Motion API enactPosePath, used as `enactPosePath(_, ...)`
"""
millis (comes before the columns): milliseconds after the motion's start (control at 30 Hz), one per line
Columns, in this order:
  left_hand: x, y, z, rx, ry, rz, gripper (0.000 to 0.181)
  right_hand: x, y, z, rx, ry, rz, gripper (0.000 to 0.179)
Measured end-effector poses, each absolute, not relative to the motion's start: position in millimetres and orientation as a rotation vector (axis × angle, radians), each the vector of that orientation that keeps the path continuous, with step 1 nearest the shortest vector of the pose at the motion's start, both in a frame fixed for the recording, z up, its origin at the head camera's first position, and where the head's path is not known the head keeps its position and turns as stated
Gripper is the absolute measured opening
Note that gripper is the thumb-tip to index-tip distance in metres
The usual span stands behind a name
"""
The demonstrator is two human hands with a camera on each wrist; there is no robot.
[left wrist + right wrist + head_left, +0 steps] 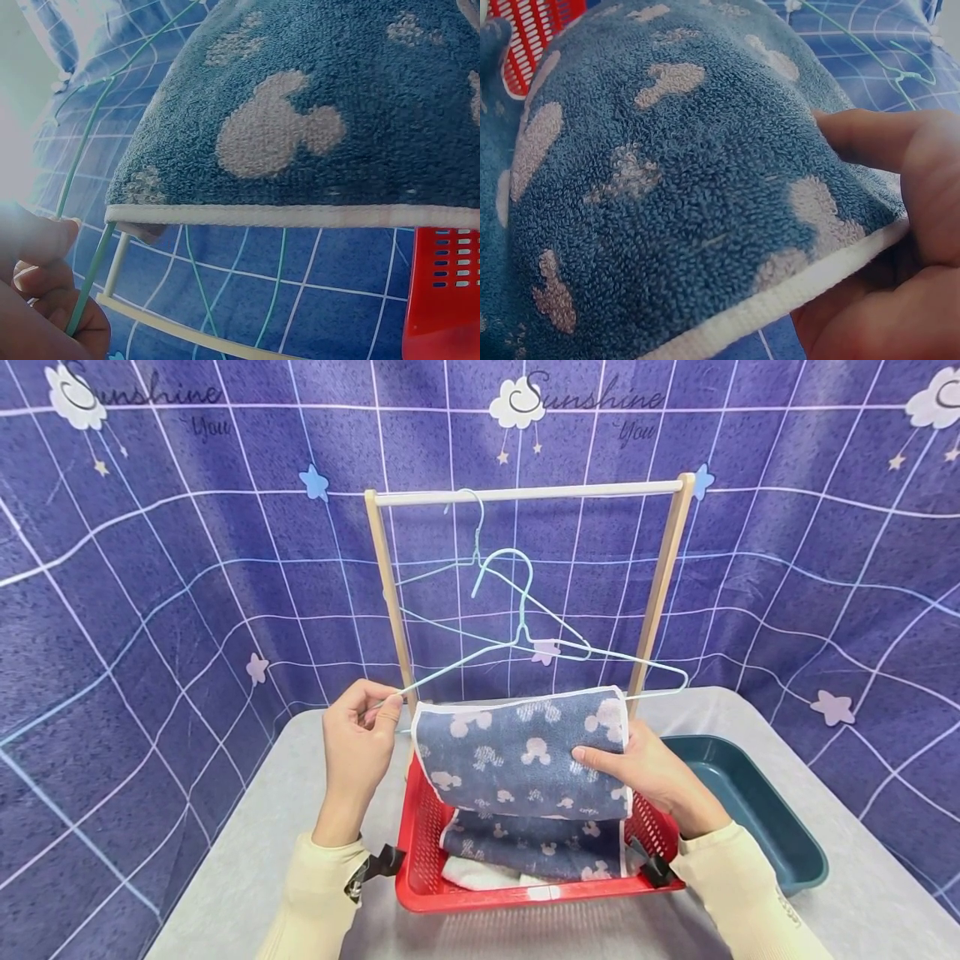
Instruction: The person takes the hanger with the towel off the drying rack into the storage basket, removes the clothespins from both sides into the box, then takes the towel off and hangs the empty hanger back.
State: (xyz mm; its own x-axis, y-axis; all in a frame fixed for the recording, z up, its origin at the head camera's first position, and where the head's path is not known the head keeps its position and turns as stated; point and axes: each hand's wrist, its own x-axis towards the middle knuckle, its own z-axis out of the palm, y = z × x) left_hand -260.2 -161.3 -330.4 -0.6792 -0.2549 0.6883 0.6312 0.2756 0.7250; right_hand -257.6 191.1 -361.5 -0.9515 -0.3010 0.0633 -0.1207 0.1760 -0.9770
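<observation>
My left hand (358, 735) pinches the left corner of a pale mint wire hanger (472, 658), thumb against the wire. Its hook points up. A dark blue towel (510, 752) with pale mouse-head shapes and white edging overlaps the hanger's lower bar, which shows at the towel's right side. My right hand (667, 772) grips the towel's right edge; the right wrist view has the thumb on the near face and the other fingers (840, 315) under the white hem. The towel's lower part hangs into a red basket (480, 897).
A rack with wooden posts (663, 585) and a white rail (570, 491) stands behind the basket. Another wire hanger (477, 539) hangs from it. White cloth (480, 872) lies in the basket. A dark teal tub (787, 827) sits at the right on the grey table (240, 860).
</observation>
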Motion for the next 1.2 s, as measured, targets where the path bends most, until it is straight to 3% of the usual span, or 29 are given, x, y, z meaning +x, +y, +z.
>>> enactPosePath(233, -258, -159, -328, -0.364, -1.786, -1.511, 0.005, -260, 194, -364, -0.464, 2.333, -1.800, 0.051)
enactPosePath(467, -259, -160, -329, -0.330, -1.802, -1.497, 0.006, -263, 198, -367, -0.668, 2.406, -1.457, 0.021)
enactPosePath(633, -250, -154, -321, -0.331, -1.811, -1.501, 0.006, -263, 199, -368, -0.751, 2.483, -1.252, 0.009)
enactPosePath(900, -236, -148, -308, -0.352, -1.812, -1.495, 0.004, -264, 200, -369, -0.678, 2.621, -1.132, 0.011)
enactPosePath(1200, -255, -157, -326, -0.340, -1.807, -1.482, 0.006, -264, 204, -363, -0.605, 2.739, -1.059, 0.009)
